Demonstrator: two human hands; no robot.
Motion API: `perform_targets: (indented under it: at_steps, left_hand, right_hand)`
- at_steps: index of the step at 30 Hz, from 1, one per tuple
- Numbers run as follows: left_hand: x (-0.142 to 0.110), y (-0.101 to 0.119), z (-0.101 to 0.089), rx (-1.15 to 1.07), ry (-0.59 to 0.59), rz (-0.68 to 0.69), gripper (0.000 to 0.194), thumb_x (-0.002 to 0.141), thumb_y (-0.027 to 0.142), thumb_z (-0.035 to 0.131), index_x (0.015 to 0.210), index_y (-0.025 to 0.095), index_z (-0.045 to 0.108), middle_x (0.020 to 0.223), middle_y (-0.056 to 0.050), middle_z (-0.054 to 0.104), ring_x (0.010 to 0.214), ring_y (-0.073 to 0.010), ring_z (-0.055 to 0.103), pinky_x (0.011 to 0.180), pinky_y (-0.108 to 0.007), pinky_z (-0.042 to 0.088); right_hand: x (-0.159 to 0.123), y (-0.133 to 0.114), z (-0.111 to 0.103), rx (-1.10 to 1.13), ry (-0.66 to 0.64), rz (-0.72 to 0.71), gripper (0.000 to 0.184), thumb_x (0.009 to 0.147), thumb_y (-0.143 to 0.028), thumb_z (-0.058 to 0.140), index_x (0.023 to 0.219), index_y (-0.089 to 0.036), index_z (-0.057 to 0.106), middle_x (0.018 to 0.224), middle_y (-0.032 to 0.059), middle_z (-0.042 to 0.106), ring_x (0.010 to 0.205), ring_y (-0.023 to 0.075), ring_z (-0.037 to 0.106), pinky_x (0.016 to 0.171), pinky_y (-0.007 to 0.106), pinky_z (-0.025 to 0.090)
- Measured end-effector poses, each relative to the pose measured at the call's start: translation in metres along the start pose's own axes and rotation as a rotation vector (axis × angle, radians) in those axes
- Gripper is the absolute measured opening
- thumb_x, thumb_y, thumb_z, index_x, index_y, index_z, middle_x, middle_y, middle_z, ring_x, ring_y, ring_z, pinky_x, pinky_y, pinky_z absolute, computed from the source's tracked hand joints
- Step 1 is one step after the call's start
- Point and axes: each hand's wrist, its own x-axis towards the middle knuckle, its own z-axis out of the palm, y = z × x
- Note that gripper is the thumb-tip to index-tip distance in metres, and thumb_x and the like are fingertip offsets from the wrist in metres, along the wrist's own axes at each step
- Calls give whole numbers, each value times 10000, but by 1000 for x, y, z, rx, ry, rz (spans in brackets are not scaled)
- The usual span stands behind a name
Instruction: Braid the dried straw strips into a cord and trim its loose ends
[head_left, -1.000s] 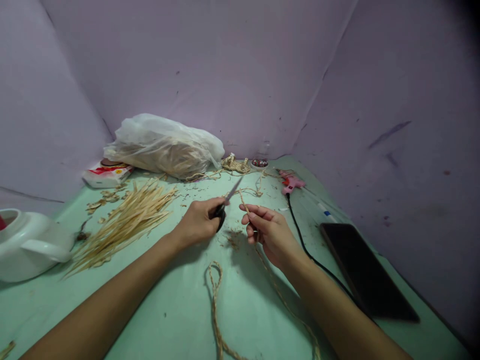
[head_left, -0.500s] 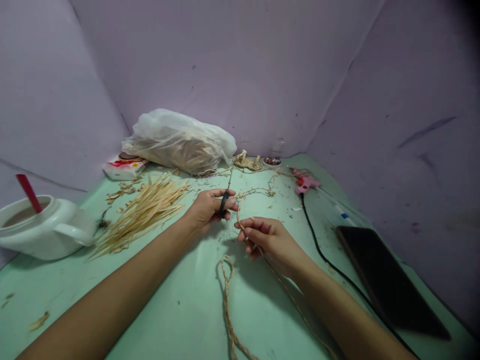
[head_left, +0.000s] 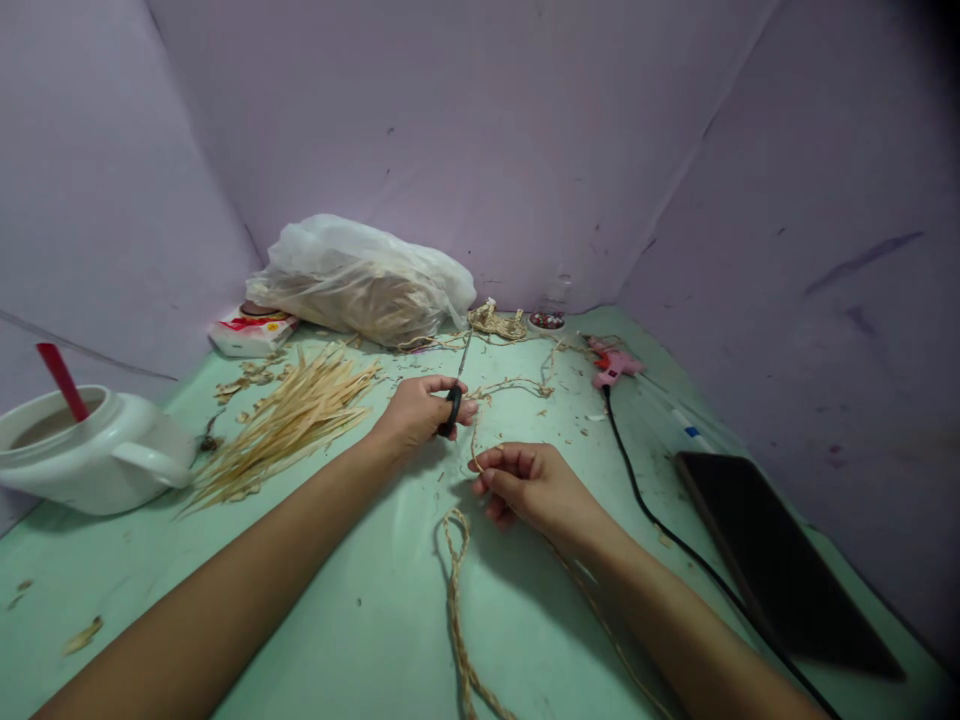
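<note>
My left hand (head_left: 427, 408) is closed around a pair of scissors with black handles (head_left: 452, 408), its blades pointing away toward the wall. A thin tan twine (head_left: 475, 440) runs from near the left fingertips down to my right hand (head_left: 536, 487), which pinches it between thumb and fingers. From there the twine trails under the right forearm to the front edge of the view. In front of the hands lies a looped, twisted fibre cord (head_left: 454, 580) on the green tabletop (head_left: 337, 640). A knotted length of twine (head_left: 517, 383) stretches out just beyond the left fingers.
Dry straw-coloured strips (head_left: 300, 420) and a white pot (head_left: 127, 455) are at the left. A plastic bag (head_left: 367, 285), a small box (head_left: 251, 332), a woven piece (head_left: 496, 320) and a bowl of beads (head_left: 547, 321) line the back. A pink glue gun (head_left: 616, 367) and dark phone-like slab (head_left: 780, 560) lie right.
My right hand has drawn slightly down from the left one, and the twine between them shows longer. The scissors remain in my left hand, turned a little.
</note>
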Motion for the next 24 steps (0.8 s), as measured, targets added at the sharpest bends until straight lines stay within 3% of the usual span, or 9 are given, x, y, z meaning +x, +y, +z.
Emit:
perform_targets:
  at_steps: [2,5,11,15,20,24]
  left_hand:
    - [0,0,4,104,49,8,392,507,283,754,820,118,585,533,-16,596,389,-76,467,371,-183,271]
    - [0,-3,8,132,26,11,367,480,250,761,782,118,598,490,11,568,382,-75,453,389,-198,313]
    - [2,-3,4,-17,30,76,404,479,106,680,865,134,563,445,56,513,384,-72,462,397,-177,299]
    - [4,-3,-3,-130,-12,121,450,491,140,699,905,156,522,535,32,582,434,-81,511,425,-173,324]
    - [4,-7,-1,-235,-55,219,464,503,142,703,916,167,492,635,25,612,495,-83,542,473,-183,362]
    - [4,-10,1,-284,-58,241,474,512,134,690,935,169,478,633,30,608,509,-84,546,493,-189,367]
  right_hand:
    - [0,0,1,-14,14,-9,93,627,-125,547,711,-154,575,543,-31,594,369,63,484,365,184,398]
    - [-2,1,3,-46,-30,-23,100,601,-101,542,670,-163,579,512,-40,587,349,61,463,355,181,372]
    - [-2,7,4,-134,-50,-59,117,606,-93,536,658,-172,605,511,-38,590,355,63,448,365,186,334]
    - [-2,1,1,37,-31,-40,89,603,-145,628,688,-154,603,549,-21,610,407,72,493,420,195,375]
    - [-5,-8,-5,332,-134,24,242,646,-312,686,792,-123,648,725,45,652,546,92,569,541,229,467]
    - [-2,-4,-7,369,-121,1,244,627,-288,715,802,-123,672,644,8,615,518,78,551,529,225,481]
